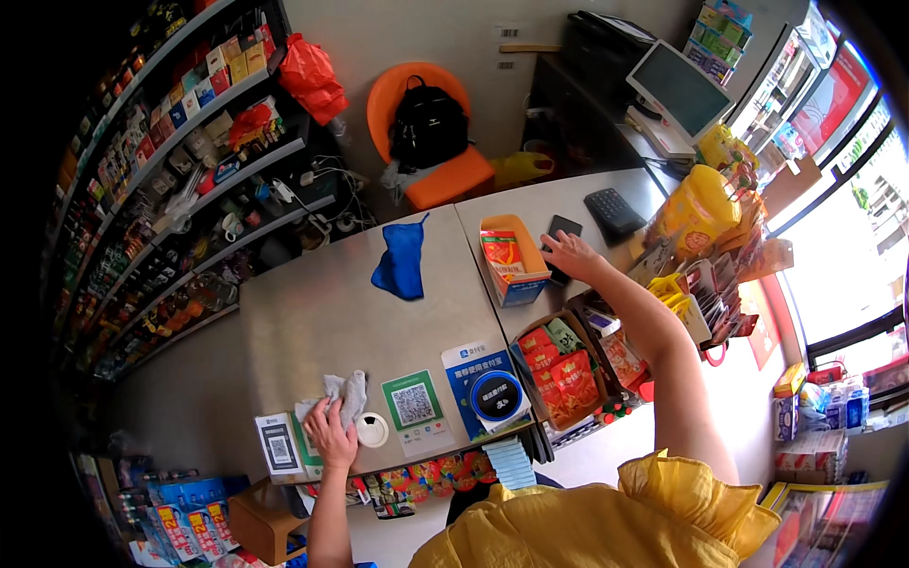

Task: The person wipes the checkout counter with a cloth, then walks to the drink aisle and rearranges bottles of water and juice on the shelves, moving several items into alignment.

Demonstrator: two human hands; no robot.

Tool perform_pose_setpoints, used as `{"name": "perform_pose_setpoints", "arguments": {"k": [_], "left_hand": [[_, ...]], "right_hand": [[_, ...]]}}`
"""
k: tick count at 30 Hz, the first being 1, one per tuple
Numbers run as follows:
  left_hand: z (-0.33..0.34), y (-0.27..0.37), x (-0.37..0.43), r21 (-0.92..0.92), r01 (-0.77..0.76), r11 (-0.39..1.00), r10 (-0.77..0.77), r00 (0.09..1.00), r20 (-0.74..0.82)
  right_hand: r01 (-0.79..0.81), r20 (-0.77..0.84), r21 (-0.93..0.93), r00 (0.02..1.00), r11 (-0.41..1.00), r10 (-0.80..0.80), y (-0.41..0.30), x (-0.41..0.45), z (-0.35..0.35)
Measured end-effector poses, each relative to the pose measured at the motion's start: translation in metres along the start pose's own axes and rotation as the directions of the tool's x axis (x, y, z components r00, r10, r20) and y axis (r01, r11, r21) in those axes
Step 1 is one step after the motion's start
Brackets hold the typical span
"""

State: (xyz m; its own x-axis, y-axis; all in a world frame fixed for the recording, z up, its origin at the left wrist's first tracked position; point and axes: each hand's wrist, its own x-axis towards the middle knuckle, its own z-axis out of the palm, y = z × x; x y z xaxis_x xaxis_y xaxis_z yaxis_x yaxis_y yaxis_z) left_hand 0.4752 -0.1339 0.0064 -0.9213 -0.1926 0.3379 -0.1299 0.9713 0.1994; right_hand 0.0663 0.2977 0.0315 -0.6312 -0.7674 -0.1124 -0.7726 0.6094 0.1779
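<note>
My left hand (331, 434) presses on a bunched grey cloth (349, 399) near the counter's front left corner. Right beside it stands a cup with a white lid (371, 429). Under and next to the cloth are printed QR-code cards, one of them white (278, 444). My right hand (574, 255) reaches across the counter and lies over a dark smartphone (566, 228), fingers at its left edge. Whether those fingers grip the phone is not clear. An open cardboard box with red packets (522, 284) sits just left of that hand. A blue cloth (402, 261) lies farther back.
A payment device (496, 395) and a green QR card (413, 405) lie along the front edge. Boxed red snack packets (561, 369), a black keypad (614, 213), a yellow tub (703, 206) and a monitor (680, 89) line the right. Behind are an orange chair (449, 177) and shelves (206, 106).
</note>
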Motion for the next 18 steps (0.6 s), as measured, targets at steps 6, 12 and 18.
{"name": "perform_pose_setpoints", "arguments": {"k": [6, 12, 18], "left_hand": [[-0.002, -0.001, -0.004, -0.009, 0.025, 1.0, -0.025, 1.0, 0.009], [-0.001, 0.001, 0.0, -0.005, 0.032, 0.999, -0.031, 0.999, 0.034], [0.0, -0.004, -0.006, 0.001, 0.037, 0.999, -0.037, 0.999, 0.029]], "right_hand": [[-0.155, -0.054, 0.339, 0.981, 0.928, 0.184, 0.01, 0.0, -0.008], [-0.689, 0.214, 0.424, 0.708, 0.589, 0.673, 0.049, 0.033, 0.033], [-0.799, 0.329, 0.359, 0.592, 0.482, 0.736, 0.026, 0.059, 0.02]]}}
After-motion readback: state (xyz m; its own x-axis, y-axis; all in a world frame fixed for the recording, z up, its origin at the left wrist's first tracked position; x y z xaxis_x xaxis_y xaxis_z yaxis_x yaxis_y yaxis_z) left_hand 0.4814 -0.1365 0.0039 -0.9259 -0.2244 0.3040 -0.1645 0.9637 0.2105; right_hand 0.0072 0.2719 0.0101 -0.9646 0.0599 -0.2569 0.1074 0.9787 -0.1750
